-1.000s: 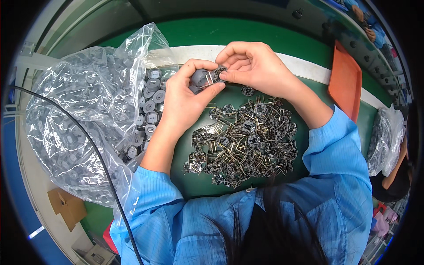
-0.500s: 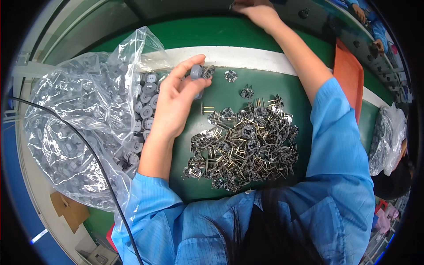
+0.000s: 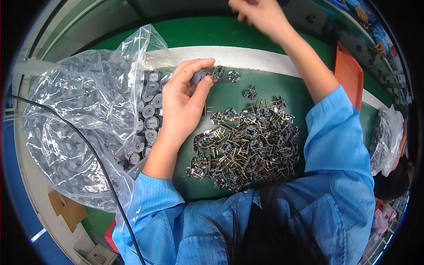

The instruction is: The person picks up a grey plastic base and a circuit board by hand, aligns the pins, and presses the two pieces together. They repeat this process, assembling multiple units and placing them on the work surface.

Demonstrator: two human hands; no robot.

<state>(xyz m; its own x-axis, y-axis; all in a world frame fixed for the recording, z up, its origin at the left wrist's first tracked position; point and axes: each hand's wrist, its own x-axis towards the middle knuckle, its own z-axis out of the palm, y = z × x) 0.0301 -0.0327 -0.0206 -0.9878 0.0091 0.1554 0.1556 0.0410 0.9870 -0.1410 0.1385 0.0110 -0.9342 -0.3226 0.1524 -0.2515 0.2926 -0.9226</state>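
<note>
My left hand (image 3: 182, 99) is closed around a grey round plastic housing (image 3: 199, 77), held between thumb and fingers. At its fingertips is a small round circuit board (image 3: 218, 72); whether the hand grips this too, I cannot tell. My right hand (image 3: 260, 15) is stretched out at the top of the view, above the dark strip beyond the green table edge. Its fingers look apart with nothing visible in them, though the frame cuts part of them off. Below the hands lies a heap of round circuit boards with brass pins (image 3: 247, 145). Two loose boards (image 3: 234, 76) (image 3: 250, 93) sit beyond the heap.
A clear plastic bag (image 3: 84, 128) full of grey housings lies at the left, with several housings (image 3: 152, 98) spilling from its mouth. A black cable (image 3: 88, 148) crosses it. To the right are an orange tray (image 3: 349, 75) and another clear bag (image 3: 386, 141). Another person's hands (image 3: 380, 47) show at far right.
My right hand has drawn back slightly toward me and right from the far strip. My left hand has shifted right, its fingers curling further over the grey housing.
</note>
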